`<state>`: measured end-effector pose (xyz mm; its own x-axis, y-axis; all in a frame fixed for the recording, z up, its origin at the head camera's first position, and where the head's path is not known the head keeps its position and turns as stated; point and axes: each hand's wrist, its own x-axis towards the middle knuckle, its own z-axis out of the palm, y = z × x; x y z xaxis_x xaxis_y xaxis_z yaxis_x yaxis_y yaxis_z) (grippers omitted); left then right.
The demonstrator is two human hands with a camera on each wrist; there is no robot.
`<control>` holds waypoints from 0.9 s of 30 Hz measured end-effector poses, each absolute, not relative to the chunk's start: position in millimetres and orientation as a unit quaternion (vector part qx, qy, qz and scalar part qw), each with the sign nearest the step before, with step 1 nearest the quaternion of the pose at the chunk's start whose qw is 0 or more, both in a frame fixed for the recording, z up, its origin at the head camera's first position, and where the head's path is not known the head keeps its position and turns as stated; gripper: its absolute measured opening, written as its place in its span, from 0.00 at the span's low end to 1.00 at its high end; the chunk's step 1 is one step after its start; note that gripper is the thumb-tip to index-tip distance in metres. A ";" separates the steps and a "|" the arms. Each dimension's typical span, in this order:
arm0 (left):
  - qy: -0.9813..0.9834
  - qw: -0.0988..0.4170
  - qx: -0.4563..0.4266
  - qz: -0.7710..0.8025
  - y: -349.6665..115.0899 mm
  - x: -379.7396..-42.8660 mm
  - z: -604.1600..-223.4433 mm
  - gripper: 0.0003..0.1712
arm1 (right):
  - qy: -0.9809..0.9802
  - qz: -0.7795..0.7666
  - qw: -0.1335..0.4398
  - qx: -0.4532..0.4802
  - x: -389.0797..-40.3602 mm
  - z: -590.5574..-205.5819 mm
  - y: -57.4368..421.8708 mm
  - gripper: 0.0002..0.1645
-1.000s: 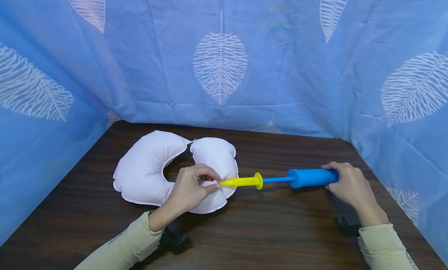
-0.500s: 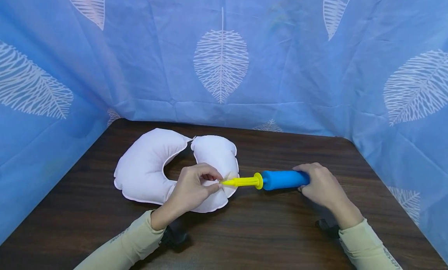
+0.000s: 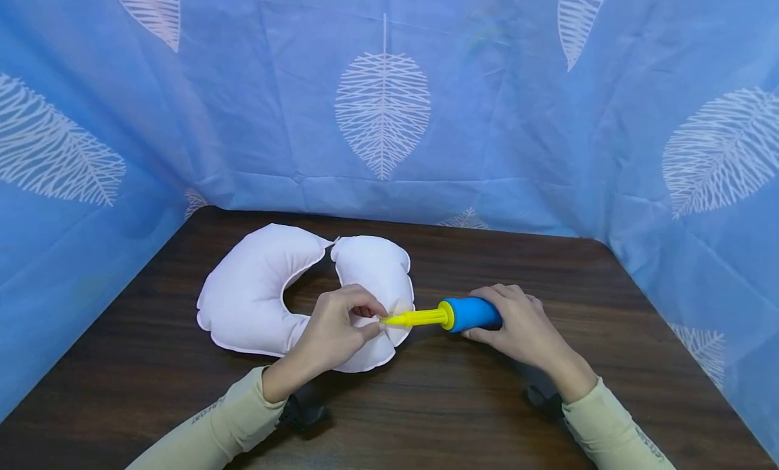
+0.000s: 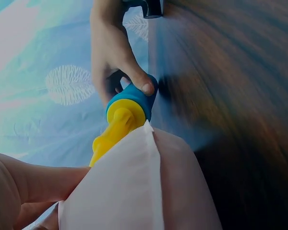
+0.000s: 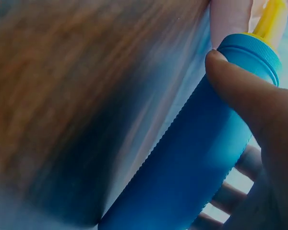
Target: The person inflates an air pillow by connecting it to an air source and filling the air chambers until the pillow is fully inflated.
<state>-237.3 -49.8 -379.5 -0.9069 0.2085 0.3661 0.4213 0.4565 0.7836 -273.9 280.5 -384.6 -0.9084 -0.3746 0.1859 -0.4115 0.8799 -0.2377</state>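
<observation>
A white inflatable neck pillow (image 3: pixel 243 301), plump and U-shaped, lies on the table left of centre. My left hand (image 3: pixel 337 321) pinches it on its near right part, where the yellow nozzle (image 3: pixel 420 318) of a hand pump meets it. Fingers and cloth hide the exact joint. My right hand (image 3: pixel 520 324) grips the pump's blue barrel (image 3: pixel 468 314), which sits right up against the yellow flange. In the right wrist view the thumb lies along the barrel (image 5: pixel 177 153) near its ribbed collar, with fingers curled round the other side.
The dark wood table (image 3: pixel 438 402) has a blue leaf-print curtain (image 3: pixel 505 138) behind it and at both sides. Black wrist devices sit under both wrists, the left one (image 3: pixel 304 412) close to the tabletop.
My right hand has pushed the blue barrel leftward, so the thin blue rod has slid out of sight into it. The left hand, nozzle and pillow have stayed in place.
</observation>
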 end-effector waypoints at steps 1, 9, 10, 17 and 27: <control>-0.848 0.110 -0.187 -0.484 -49.8 -237.0 -379.9 0.13 | -0.966 0.139 0.068 0.207 -274.1 -384.3 278.3 0.39; -0.856 0.114 -0.196 -0.464 -48.4 -235.9 -382.3 0.14 | -0.947 0.145 0.062 0.279 -274.7 -387.5 261.5 0.37; -0.857 0.115 -0.194 -0.464 -48.3 -235.9 -382.5 0.14 | -0.946 0.144 0.062 0.284 -275.5 -388.0 260.9 0.37; -0.871 0.133 -0.216 -0.420 -47.0 -235.5 -385.3 0.13 | -0.945 0.147 0.063 0.286 -276.8 -390.6 263.3 0.37; -0.901 0.142 -0.261 -0.315 -44.0 -237.3 -386.5 0.11 | -0.949 0.154 0.052 0.272 -273.3 -391.9 267.4 0.37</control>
